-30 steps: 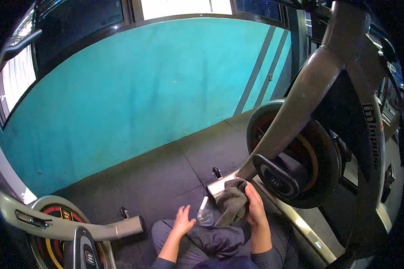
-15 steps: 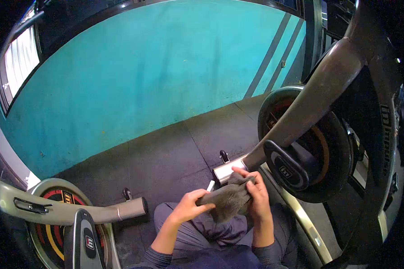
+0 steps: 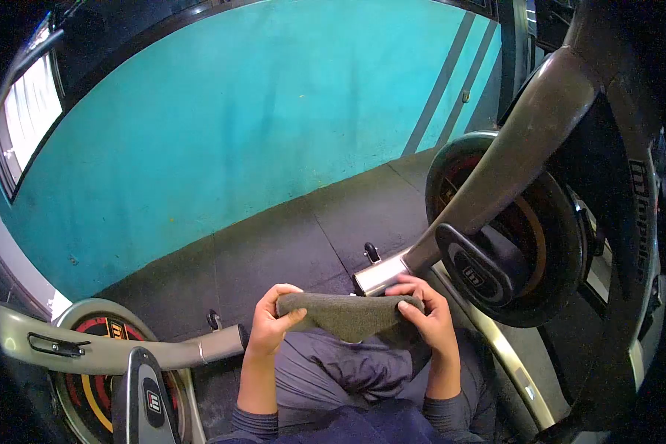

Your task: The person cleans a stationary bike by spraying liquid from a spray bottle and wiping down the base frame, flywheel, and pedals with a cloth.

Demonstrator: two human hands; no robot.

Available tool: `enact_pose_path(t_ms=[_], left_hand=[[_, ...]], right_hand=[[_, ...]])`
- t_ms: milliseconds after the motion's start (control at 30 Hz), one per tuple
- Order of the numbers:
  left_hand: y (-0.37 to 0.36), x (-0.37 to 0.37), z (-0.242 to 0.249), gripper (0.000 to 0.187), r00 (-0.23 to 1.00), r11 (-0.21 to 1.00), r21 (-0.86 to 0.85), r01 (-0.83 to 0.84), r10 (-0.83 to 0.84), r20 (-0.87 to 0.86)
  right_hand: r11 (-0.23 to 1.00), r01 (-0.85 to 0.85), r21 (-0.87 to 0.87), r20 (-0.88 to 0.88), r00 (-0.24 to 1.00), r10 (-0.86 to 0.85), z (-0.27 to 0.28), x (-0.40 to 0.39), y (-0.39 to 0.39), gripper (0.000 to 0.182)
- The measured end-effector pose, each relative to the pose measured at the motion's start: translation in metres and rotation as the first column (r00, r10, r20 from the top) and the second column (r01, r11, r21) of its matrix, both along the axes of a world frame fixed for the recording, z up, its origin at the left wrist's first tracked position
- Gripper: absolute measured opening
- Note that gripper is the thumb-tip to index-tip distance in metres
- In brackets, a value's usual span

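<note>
A dark grey-green cloth (image 3: pixel 351 313) is stretched sideways above my lap, its top edge folded over and its lower part hanging to a point. My left hand (image 3: pixel 275 320) pinches the left end between thumb and fingers. At the right end, my right hand (image 3: pixel 425 312) grips the cloth with the thumb in front, the fingers partly behind it. A small white bit shows just above the cloth's top edge near the right hand; most of it is hidden. Below the cloth are my legs in grey trousers (image 3: pixel 318 377).
An exercise bike (image 3: pixel 510 170) stands close on my right, its silver foot (image 3: pixel 381 277) just beyond my right hand. Another bike (image 3: pixel 126 351) is at my left. Ahead are dark floor tiles (image 3: pixel 274 255) and a turquoise wall (image 3: pixel 251 126).
The cloth was bunched and tilted between my hands; now it is spread out level. My left hand has moved left and up. The white stick-like thing beside it is now mostly hidden.
</note>
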State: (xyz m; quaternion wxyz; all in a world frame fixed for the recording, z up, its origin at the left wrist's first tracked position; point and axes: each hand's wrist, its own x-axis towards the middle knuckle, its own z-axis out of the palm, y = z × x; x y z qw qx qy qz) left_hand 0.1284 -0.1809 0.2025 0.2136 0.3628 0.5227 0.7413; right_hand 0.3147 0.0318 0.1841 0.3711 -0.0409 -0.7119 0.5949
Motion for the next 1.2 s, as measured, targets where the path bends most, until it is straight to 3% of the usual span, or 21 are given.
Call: enact_pose_path(t_ms=[33, 133, 200, 367, 500, 600, 667, 767, 800, 867, 933, 1000, 1033, 1067, 1133, 1200], left_hand=[[-0.002, 0.002, 0.003, 0.035, 0.999, 1.000, -0.030, -0.011, 0.012, 0.034], [-0.001, 0.005, 0.011, 0.044, 0.997, 0.997, 0.047, -0.058, 0.060, -0.038], [-0.003, 0.003, 0.012, 0.046, 0.994, 0.995, 0.060, -0.084, 0.087, -0.065], [-0.004, 0.003, 0.017, 0.051, 0.980, 0.976, 0.114, -0.184, 0.191, -0.050], [-0.009, 0.001, 0.017, 0.053, 0.963, 0.961, 0.147, -0.235, 0.251, -0.101], [-0.016, -0.002, 0.018, 0.052, 0.951, 0.959, 0.164, -0.231, 0.258, -0.170], [-0.021, -0.001, 0.023, 0.051, 0.954, 0.963, 0.177, -0.204, 0.236, -0.183], [-0.026, 0.000, 0.030, 0.050, 0.984, 0.955, 0.297, -0.021, 0.072, -0.162], [-0.024, 0.001, 0.030, 0.050, 0.984, 0.955, 0.297, -0.018, 0.070, -0.162], [-0.020, 0.003, 0.028, 0.045, 0.963, 0.954, 0.209, -0.214, 0.243, -0.121], [-0.009, 0.003, 0.025, 0.035, 0.926, 0.947, 0.129, -0.293, 0.315, -0.209], [-0.001, 0.004, 0.018, 0.026, 0.817, 0.919, 0.008, -0.393, 0.354, -0.455], [0.004, 0.009, 0.014, 0.024, 0.852, 0.925, -0.014, -0.380, 0.344, -0.395], [0.012, 0.020, 0.017, 0.025, 0.803, 0.914, 0.003, -0.407, 0.359, -0.475], [0.026, 0.046, 0.021, 0.028, 0.813, 0.900, -0.126, -0.418, 0.309, -0.494], [0.041, 0.063, 0.020, 0.033, 0.770, 0.941, -0.084, -0.329, 0.216, -0.600]], right_hand=[[0.974, -0.086, -0.210, -0.046, 0.996, 0.079, -0.001, 0.000, -0.004, 0.026], [0.963, -0.058, -0.263, -0.020, 0.998, 0.055, 0.002, 0.006, -0.005, 0.027], [0.978, -0.035, -0.203, -0.008, 0.999, 0.034, 0.000, 0.009, -0.002, 0.028], [0.988, 0.038, 0.150, 0.176, 0.982, -0.064, 0.005, 0.017, 0.007, 0.031], [0.988, 0.112, 0.104, 0.264, 0.955, -0.136, 0.007, 0.024, 0.014, 0.025], [0.963, 0.187, 0.194, 0.269, 0.934, -0.236, 0.012, 0.033, 0.017, 0.021], [0.978, 0.158, 0.136, 0.243, 0.952, -0.188, 0.010, 0.040, 0.021, 0.018], [0.986, -0.127, -0.106, -0.097, 0.988, 0.117, 0.014, 0.052, 0.021, 0.012], [0.987, -0.124, -0.105, -0.097, 0.989, 0.114, 0.015, 0.052, 0.020, 0.012], [0.993, 0.033, -0.110, 0.022, 0.999, -0.031, 0.020, 0.050, 0.017, 0.010], [0.976, 0.109, -0.186, 0.105, 0.990, -0.090, 0.018, 0.039, 0.011, 0.009], [0.948, 0.235, -0.214, 0.140, 0.968, -0.208, 0.011, 0.028, 0.010, 0.010], [0.948, 0.207, -0.241, 0.084, 0.978, -0.192, 0.016, 0.023, 0.003, 0.010], [0.950, 0.161, -0.269, 0.031, 0.987, -0.159, 0.014, 0.016, -0.004, 0.012], [0.963, 0.052, -0.265, 0.036, 0.998, -0.044, 0.014, 0.003, -0.024, 0.015], [0.928, -0.087, -0.363, 0.014, 0.995, 0.099, 0.006, -0.011, -0.045, 0.016]])
